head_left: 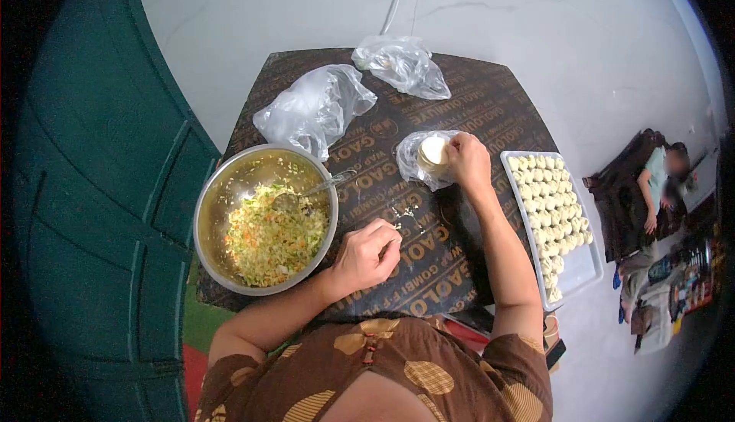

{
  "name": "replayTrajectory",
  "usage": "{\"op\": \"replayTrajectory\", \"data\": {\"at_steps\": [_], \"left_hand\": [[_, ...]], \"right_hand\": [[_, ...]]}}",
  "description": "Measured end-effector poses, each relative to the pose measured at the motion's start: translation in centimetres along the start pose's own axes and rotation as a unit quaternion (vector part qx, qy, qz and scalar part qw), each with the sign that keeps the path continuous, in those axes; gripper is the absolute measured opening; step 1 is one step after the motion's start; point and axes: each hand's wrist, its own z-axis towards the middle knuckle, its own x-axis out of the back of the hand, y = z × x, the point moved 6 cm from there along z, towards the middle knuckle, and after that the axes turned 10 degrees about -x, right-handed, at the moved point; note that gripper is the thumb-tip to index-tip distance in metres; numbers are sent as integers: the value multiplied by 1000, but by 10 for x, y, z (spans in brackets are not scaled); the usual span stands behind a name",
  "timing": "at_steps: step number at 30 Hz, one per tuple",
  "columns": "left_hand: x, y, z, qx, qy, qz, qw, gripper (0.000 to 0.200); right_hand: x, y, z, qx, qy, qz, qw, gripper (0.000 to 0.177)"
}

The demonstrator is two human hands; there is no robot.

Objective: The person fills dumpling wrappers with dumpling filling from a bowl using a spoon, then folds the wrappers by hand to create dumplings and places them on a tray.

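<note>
Beside the right-hand tray, my right hand (pixel 468 163) reaches to a stack of round dumpling wrappers (pixel 435 151), its fingers pinched at the edge of the top one. The stack sits in an opened clear plastic bag (pixel 409 158). My left hand (pixel 369 255) is closed, fingers curled, low over the table; whatever it may hold is hidden. Left of it stands a steel bowl (pixel 200 227) of chopped vegetable filling (pixel 268 242), with a metal spoon (pixel 329 183) resting in it, handle over the rim.
A white tray (pixel 586 265) with rows of folded dumplings (pixel 547 204) lies at the right table edge. Two clear plastic bags (pixel 318 108) (pixel 402 66) lie at the back. Filling crumbs (pixel 406 219) dot the patterned table (pixel 467 93). A person (pixel 655 181) sits far right.
</note>
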Motion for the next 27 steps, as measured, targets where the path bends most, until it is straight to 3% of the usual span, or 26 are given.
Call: {"op": "replayTrajectory", "data": {"at_steps": [4,11,14,16,17,19,20,22,23,24,25,26,27], "left_hand": [[0,-1,-1,-7,2,4,1000,6],[1,0,-1,-6,1,1,1000,6],[1,-1,-1,-7,-1,6,1000,6],[2,-2,-1,-9,6,11,1000,7],[2,-2,-1,-10,11,16,1000,7],[3,-4,-2,-1,12,16,1000,11],[3,-5,-2,8,12,17,1000,16],[4,-6,-1,39,25,9,999,21],[5,-8,-2,67,37,1,997,26],[3,-12,-4,79,12,-10,997,41],[3,-14,-4,82,16,-10,996,41],[4,-14,-2,80,34,-10,996,48],[6,-14,-1,78,52,-9,996,55]], "right_hand": [[-3,6,3,-50,-32,32,998,16],[-7,10,6,-52,-28,33,998,14],[4,-6,-2,33,36,12,999,11],[27,-36,-16,177,143,2,974,12],[32,-40,-18,178,143,2,974,12],[33,-45,-24,169,53,85,981,14],[38,-49,-28,170,50,85,981,14],[30,-48,-34,75,-141,249,955,16],[30,-50,-40,76,-145,247,955,16],[26,-52,-47,50,-208,329,920,21],[20,-53,-54,23,-267,407,873,25],[19,-53,-59,23,-272,405,873,25],[15,-54,-66,15,-318,442,839,30]]}}
